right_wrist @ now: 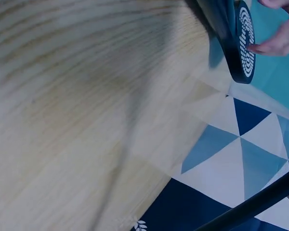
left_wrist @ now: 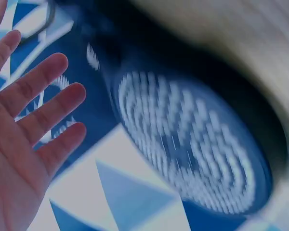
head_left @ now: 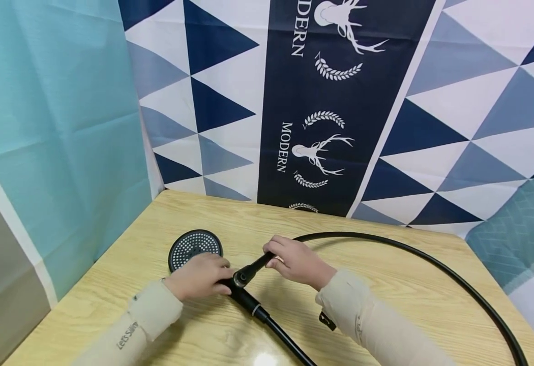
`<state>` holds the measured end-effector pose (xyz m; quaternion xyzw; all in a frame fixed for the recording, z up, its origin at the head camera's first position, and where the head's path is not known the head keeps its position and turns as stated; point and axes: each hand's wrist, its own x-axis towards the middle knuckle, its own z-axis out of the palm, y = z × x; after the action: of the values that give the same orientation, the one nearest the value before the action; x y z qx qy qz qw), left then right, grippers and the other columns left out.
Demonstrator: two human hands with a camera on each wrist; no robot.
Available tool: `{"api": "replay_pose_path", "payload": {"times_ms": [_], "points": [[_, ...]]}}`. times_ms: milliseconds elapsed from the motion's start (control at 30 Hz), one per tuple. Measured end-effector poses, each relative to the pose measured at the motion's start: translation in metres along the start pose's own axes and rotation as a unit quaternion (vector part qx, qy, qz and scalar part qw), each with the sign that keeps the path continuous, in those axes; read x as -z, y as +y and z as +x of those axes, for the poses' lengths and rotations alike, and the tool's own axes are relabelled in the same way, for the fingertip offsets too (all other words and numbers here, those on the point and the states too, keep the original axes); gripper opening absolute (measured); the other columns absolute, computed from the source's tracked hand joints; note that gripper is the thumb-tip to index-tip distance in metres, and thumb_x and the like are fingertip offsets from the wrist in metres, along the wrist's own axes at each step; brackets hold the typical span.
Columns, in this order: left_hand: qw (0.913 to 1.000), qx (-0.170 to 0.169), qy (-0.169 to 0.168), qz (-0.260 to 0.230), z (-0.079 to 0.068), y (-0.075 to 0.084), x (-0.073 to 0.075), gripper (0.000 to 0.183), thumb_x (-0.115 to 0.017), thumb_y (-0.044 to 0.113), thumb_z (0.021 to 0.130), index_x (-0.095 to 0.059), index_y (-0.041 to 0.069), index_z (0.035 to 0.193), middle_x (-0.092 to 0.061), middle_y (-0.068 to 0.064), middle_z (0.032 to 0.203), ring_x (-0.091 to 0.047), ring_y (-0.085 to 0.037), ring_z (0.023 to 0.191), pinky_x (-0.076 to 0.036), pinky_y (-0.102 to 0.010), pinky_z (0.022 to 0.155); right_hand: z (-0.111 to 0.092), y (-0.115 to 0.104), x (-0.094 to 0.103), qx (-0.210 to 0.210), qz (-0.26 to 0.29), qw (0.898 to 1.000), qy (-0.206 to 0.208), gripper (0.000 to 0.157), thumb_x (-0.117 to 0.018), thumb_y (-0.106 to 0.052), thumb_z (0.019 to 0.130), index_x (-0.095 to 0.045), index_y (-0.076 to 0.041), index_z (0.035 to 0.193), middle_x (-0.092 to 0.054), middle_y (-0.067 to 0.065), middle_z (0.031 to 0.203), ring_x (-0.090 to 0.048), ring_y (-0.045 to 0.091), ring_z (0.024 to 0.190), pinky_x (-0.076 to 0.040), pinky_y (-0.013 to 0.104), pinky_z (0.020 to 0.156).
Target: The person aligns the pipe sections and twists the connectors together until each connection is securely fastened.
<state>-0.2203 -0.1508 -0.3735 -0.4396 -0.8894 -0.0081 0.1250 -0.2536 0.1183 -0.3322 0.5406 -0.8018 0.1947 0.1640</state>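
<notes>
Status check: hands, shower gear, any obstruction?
Left hand at shower head, fingers extended, partly hiding it. Right hand gripping black hose. Hose arcing over right of table; no obstruction evident.

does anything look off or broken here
No damage or spill shows on the black shower head, hose or table. The one oddity is the patterned backdrop behind: its MODERN lettering and deer heads lie sideways in the head view.
</notes>
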Motion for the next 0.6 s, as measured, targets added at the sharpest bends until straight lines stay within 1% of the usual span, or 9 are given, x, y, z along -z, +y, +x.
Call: {"api": "replay_pose_path", "payload": {"times_ms": [33, 100, 167, 200, 267, 333, 400, 467, 600], "points": [[0.9999, 0.009, 0.011, 0.005, -0.005, -0.005, 0.003, 0.034, -0.069, 0.04, 0.084, -0.071, 0.016, 0.108, -0.066, -0.002, 0.094, -0.062, -0.018, 0.085, -0.05, -0.036, 0.08, -0.001, -0.001, -0.001, 0.001, -0.001, 1.0, 0.007, 0.056, -0.026, -0.053, 0.093, -0.059, -0.008, 0.094, -0.054, 0.0, 0.084, -0.047, 0.009, 0.066, -0.044, 0.027, 0.06], [0.9991, 0.033, 0.027, 0.004, -0.017, -0.015, 0.01, 0.037, -0.069, 0.034, 0.086, -0.069, 0.014, 0.117, -0.066, -0.005, 0.095, -0.063, -0.021, 0.084, -0.051, -0.039, 0.078, -0.004, -0.001, -0.003, 0.008, -0.009, 1.0, 0.015, 0.056, -0.026, -0.052, 0.094, -0.06, -0.007, 0.094, -0.055, 0.001, 0.086, -0.049, 0.011, 0.068, -0.045, 0.028, 0.061], [0.9974, 0.067, 0.027, -0.007, -0.031, -0.025, 0.016, 0.036, -0.069, 0.028, 0.087, -0.068, 0.011, 0.118, -0.066, -0.008, 0.097, -0.064, -0.024, 0.085, -0.052, -0.041, 0.076, -0.006, 0.0, -0.006, 0.016, -0.02, 1.0, 0.015, 0.056, -0.025, -0.051, 0.094, -0.06, -0.007, 0.095, -0.057, 0.002, 0.087, -0.052, 0.012, 0.069, -0.046, 0.029, 0.063], [0.9959, 0.085, 0.023, -0.018, -0.039, -0.029, 0.019, 0.035, -0.069, 0.026, 0.087, -0.068, 0.01, 0.118, -0.066, -0.009, 0.097, -0.064, -0.024, 0.084, -0.052, -0.041, 0.075, -0.007, 0.0, -0.008, 0.02, -0.022, 0.999, 0.013, 0.056, -0.025, -0.05, 0.095, -0.06, -0.006, 0.095, -0.057, 0.002, 0.088, -0.053, 0.013, 0.071, -0.047, 0.03, 0.064], [0.9907, 0.121, -0.002, -0.062, -0.054, -0.035, 0.022, 0.035, -0.069, 0.021, 0.087, -0.067, 0.008, 0.12, -0.066, -0.01, 0.098, -0.064, -0.025, 0.084, -0.052, -0.042, 0.074, -0.008, 0.0, -0.011, 0.022, -0.025, 0.999, 0.004, 0.057, -0.025, -0.05, 0.095, -0.061, -0.005, 0.096, -0.058, 0.003, 0.089, -0.055, 0.015, 0.073, -0.048, 0.032, 0.067], [0.9823, 0.148, -0.032, -0.11, -0.067, -0.038, 0.024, 0.036, -0.069, 0.018, 0.086, -0.066, 0.006, 0.12, -0.065, -0.01, 0.1, -0.063, -0.025, 0.085, -0.052, -0.043, 0.074, -0.009, -0.001, -0.014, 0.017, -0.021, 1.0, -0.007, 0.057, -0.026, -0.049, 0.095, -0.061, -0.004, 0.097, -0.058, 0.004, 0.09, -0.056, 0.016, 0.075, -0.048, 0.033, 0.068], [0.9741, 0.159, -0.054, -0.151, -0.078, -0.04, 0.024, 0.036, -0.07, 0.016, 0.083, -0.068, 0.007, 0.118, -0.065, -0.009, 0.102, -0.063, -0.024, 0.087, -0.052, -0.042, 0.075, -0.01, -0.001, -0.016, 0.01, -0.017, 1.0, -0.015, 0.057, -0.027, -0.049, 0.094, -0.061, -0.004, 0.097, -0.058, 0.004, 0.091, -0.056, 0.017, 0.076, -0.048, 0.033, 0.069], [0.9659, 0.166, -0.071, -0.186, -0.086, -0.042, 0.023, 0.038, -0.071, 0.011, 0.077, -0.069, 0.006, 0.115, -0.065, -0.007, 0.1, -0.06, -0.018, 0.083, -0.051, -0.038, 0.072, -0.01, -0.002, -0.018, 0.002, -0.016, 1.0, -0.022, 0.056, -0.028, -0.05, 0.093, -0.061, -0.005, 0.097, -0.057, 0.003, 0.091, -0.056, 0.016, 0.077, -0.048, 0.032, 0.07], [0.9609, 0.172, -0.083, -0.201, -0.097, -0.045, 0.015, 0.043, -0.071, 0.004, 0.066, -0.072, 0.007, 0.109, -0.064, -0.002, 0.093, -0.053, -0.01, 0.075, -0.049, -0.032, 0.066, -0.011, -0.002, -0.024, -0.002, -0.019, 0.999, -0.029, 0.054, -0.029, -0.05, 0.092, -0.061, -0.006, 0.097, -0.058, 0.003, 0.091, -0.056, 0.016, 0.078, -0.048, 0.032, 0.071]]}}
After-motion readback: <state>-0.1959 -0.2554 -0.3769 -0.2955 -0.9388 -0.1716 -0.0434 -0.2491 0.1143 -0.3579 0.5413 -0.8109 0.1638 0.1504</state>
